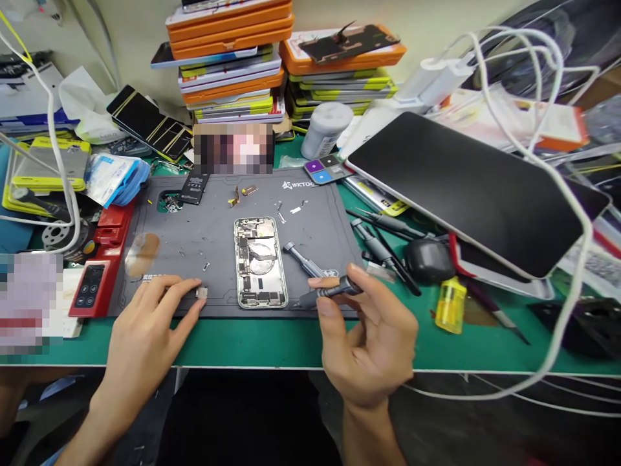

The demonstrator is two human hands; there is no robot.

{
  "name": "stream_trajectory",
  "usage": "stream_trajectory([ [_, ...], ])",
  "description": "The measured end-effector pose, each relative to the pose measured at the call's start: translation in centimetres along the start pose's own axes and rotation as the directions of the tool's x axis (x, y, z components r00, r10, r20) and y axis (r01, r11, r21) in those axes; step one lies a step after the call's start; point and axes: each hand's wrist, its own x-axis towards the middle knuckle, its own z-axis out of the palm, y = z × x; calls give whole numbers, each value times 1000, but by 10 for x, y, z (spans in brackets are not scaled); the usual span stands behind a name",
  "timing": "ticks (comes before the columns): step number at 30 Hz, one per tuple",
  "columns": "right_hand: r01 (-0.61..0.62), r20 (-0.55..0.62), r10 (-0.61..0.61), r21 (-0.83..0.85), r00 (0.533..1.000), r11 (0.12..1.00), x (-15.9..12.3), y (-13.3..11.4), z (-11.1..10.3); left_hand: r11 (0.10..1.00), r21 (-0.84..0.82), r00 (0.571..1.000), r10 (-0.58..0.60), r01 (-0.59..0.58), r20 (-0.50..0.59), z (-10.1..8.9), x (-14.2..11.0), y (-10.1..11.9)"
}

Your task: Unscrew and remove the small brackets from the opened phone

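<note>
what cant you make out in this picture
All in the head view:
- small part at the left hand's fingertips: too small to identify
- screwdriver: grip partly hidden by the right hand's fingers
- bits on the mat: too tiny
- box stack: top cut off by the upper edge
- patch behind the mat: pixelated

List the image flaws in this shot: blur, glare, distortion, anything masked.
Head view: coarse pixelation masks a patch at the back edge of the flat gray work mat and another at far left; objects toward the corners look stretched and soft; the opened, pale-framed rectangular phone reads fairly clearly, its tiniest parts less so; the large black glass tablet shows no harsh glare.
</note>
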Motion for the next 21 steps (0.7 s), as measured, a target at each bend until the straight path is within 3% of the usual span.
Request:
stream_trajectory([
  [9,-14,-2,14,-11,1000,1000,2,-1,1,995,-95,1000,-20,21,13,-2,4,1],
  [15,-11,-7,11,-20,1000,1000,1,-1,1,969,-245,1000,-13,18,23,1,18,26],
  [21,-18,-11,18,-24,1000,1000,0,-1,0,988,-149,999,43,-44,-10,20,38,46],
])
